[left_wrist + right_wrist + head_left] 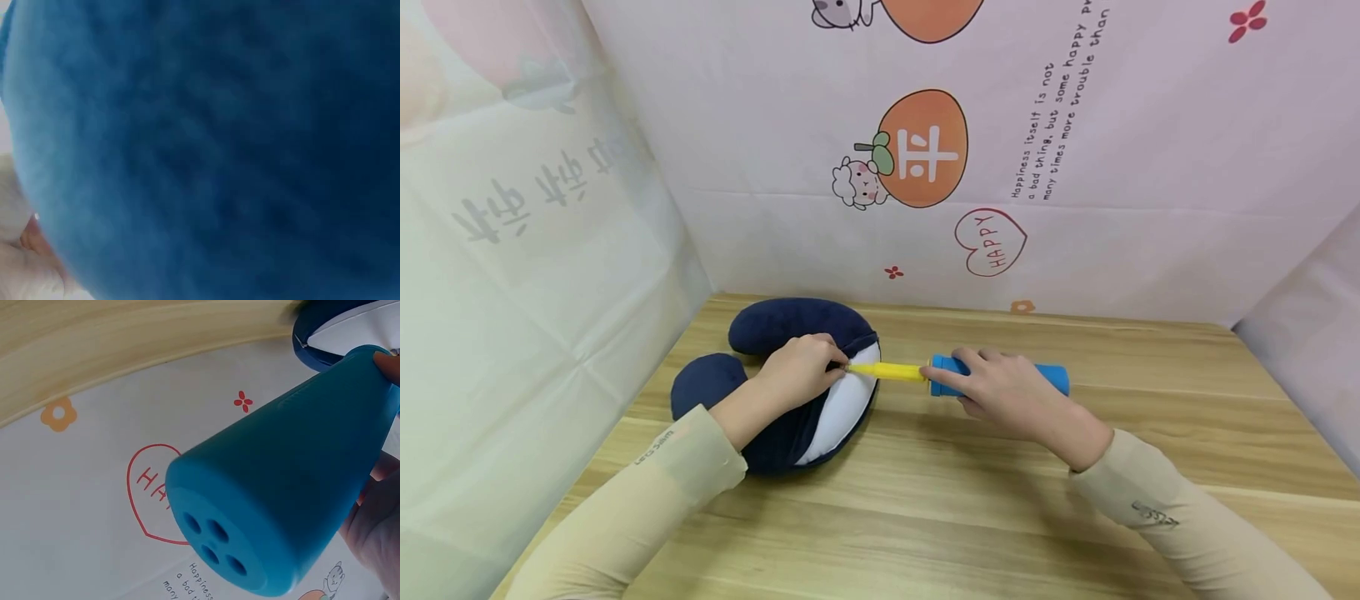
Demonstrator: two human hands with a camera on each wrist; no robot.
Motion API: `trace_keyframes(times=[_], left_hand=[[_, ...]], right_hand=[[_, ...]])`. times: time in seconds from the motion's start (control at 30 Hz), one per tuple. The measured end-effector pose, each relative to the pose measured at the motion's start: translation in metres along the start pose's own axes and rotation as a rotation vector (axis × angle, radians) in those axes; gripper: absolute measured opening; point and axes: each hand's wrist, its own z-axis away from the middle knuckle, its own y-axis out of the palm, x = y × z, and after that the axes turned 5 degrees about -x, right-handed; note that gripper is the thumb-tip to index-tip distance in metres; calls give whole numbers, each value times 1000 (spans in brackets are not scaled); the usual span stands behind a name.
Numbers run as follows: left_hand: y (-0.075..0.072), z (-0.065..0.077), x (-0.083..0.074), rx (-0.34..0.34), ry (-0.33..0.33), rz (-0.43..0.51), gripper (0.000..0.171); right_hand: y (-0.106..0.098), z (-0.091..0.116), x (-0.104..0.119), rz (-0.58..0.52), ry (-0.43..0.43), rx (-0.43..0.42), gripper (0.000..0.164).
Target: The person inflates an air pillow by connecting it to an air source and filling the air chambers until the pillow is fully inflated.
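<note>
A navy U-shaped neck pillow [805, 321] lies on the table, its cover parted along the right side over a white inner part [842, 408]. My left hand [801, 367] reaches across the pillow and pinches at the tip of a yellow nozzle [895, 372], right at the white part. What exactly the fingertips pinch there is hidden. My right hand [1007, 387] grips a blue cylindrical hand pump [1052, 379], with the yellow nozzle extending leftward from it. In the right wrist view the pump's end [215, 540] shows several round holes. Blue plush fabric [206, 150] fills most of the left wrist view.
Beneath everything is a wood-grain table [925, 517]. A printed white cloth [760, 150] with orange fruit, a heart and lettering hangs behind it. Further white cloth [512, 333] lines the left side and the right.
</note>
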Motion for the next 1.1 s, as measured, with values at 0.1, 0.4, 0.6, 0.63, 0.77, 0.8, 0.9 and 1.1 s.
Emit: trace_keyframes(times=[0.1, 0.4, 0.6, 0.63, 0.77, 0.8, 0.9, 1.1], left_hand=[[-1, 1, 0, 5, -6, -12, 25], [-1, -2, -2, -49, 3, 13, 20], [2, -2, 0, -115, -45, 110, 17], [2, -2, 1, -124, -48, 115, 16], [1, -3, 1, -143, -45, 104, 16], [0, -2, 0, -142, -40, 93, 16], [0, -1, -3, -141, -8, 46, 17], [4, -1, -7, -94, 2, -10, 27]], right_hand=[[2, 0, 1, 12, -10, -14, 58], [3, -1, 1, 10, -16, -23, 60], [3, -1, 1, 14, -31, -32, 60], [4, 0, 1, 15, -34, -36, 60], [4, 0, 1, 11, -34, -43, 59], [4, 0, 1, 10, -33, -40, 58], [5, -1, 1, 11, -27, -28, 57], [6, -1, 3, 12, -32, -19, 58]])
